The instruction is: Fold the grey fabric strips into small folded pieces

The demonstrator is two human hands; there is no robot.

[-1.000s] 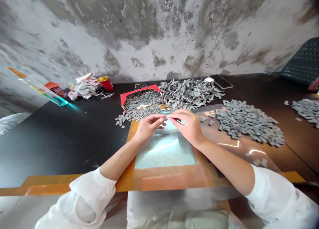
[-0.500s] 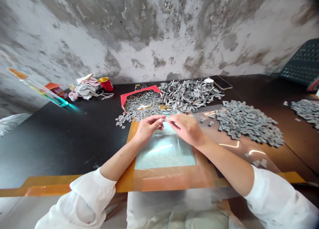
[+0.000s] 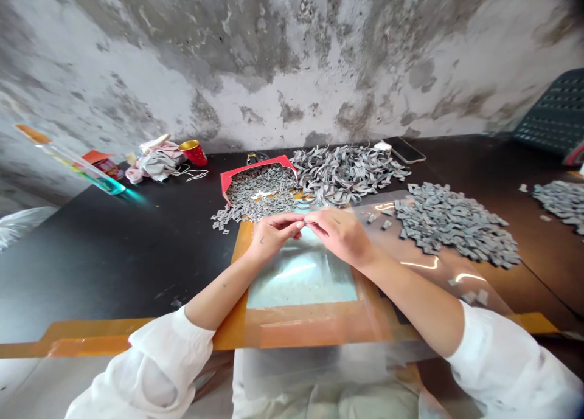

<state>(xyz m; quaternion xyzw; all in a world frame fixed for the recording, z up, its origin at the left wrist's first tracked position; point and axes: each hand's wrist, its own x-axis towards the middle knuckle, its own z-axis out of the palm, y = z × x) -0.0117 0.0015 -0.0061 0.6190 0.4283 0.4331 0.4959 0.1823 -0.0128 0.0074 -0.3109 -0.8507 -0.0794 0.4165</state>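
My left hand and my right hand meet above the clear plastic sheet, their fingertips pinching a tiny grey folded piece that is mostly hidden by the fingers. Beneath my hands lies an orange-framed board with a pale centre. Just beyond my left hand stands a red box lid holding small grey pieces. Long grey strips are heaped behind my right hand, and a spread of small folded grey pieces lies to its right.
A further grey pile lies at the right edge of the dark table. A red cup, a cloth bundle, and a phone stand along the stained wall.
Both hands have dropped slightly toward me, and my right hand has shifted a little left. The fingertips remain together.
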